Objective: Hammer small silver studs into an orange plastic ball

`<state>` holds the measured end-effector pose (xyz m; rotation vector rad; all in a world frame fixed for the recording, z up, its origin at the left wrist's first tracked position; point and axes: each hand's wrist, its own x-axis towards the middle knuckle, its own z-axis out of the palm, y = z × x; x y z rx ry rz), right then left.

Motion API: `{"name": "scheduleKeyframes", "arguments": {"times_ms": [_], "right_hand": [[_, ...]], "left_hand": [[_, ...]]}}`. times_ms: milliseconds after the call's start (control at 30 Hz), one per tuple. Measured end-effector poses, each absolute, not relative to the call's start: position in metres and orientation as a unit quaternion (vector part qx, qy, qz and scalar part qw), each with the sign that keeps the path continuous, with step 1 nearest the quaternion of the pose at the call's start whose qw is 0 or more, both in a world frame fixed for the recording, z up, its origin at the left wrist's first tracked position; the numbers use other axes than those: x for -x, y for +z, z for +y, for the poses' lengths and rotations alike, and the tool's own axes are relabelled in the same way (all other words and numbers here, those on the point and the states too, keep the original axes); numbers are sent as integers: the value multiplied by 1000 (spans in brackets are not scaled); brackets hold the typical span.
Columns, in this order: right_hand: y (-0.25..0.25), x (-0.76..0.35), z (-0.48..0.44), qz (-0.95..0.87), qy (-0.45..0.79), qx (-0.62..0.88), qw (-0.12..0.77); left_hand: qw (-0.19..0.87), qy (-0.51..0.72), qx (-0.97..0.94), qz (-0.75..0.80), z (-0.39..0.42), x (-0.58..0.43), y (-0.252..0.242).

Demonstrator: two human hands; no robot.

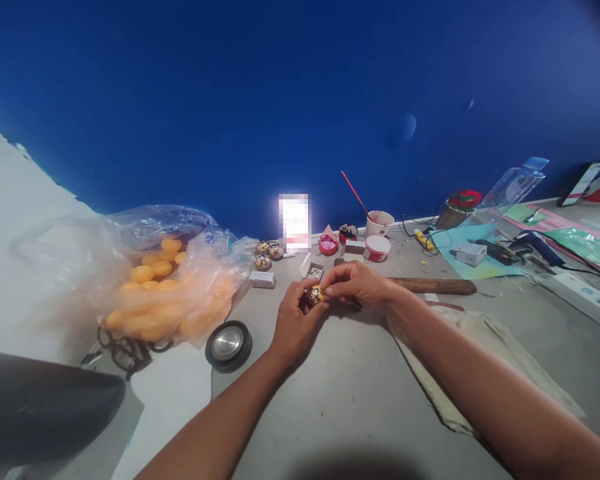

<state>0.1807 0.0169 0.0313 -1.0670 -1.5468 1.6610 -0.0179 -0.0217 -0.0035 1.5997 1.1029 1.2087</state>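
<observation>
My left hand [299, 319] is closed around a small yellow ball [315, 294] with shiny round metal studs on its surface. The fingers of my right hand [356, 285] are pinched together against the ball's right side; anything between the fingertips is too small to make out. Just beyond the hands lies a small opened box [314, 270] with shiny bits in it. Several studded balls [263, 261] sit further back on the left, and a small white closed box [263, 279] lies in front of them.
On the left, a clear plastic bag [200, 267] holds several yellow-orange balls; scissors [125, 352] and a round black-rimmed metal lid [229, 345] lie nearby. A wooden stick [430, 286] and a folded cloth [490, 367] are at right. Paper cups [380, 223] stand by the blue wall.
</observation>
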Motion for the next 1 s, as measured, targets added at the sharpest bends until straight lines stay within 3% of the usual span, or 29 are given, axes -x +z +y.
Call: {"name": "scheduleKeyframes", "arguments": {"times_ms": [1000], "right_hand": [[44, -173, 11, -559, 632, 440, 309]], "left_hand": [[456, 486, -582, 466, -22, 14, -6]]}}
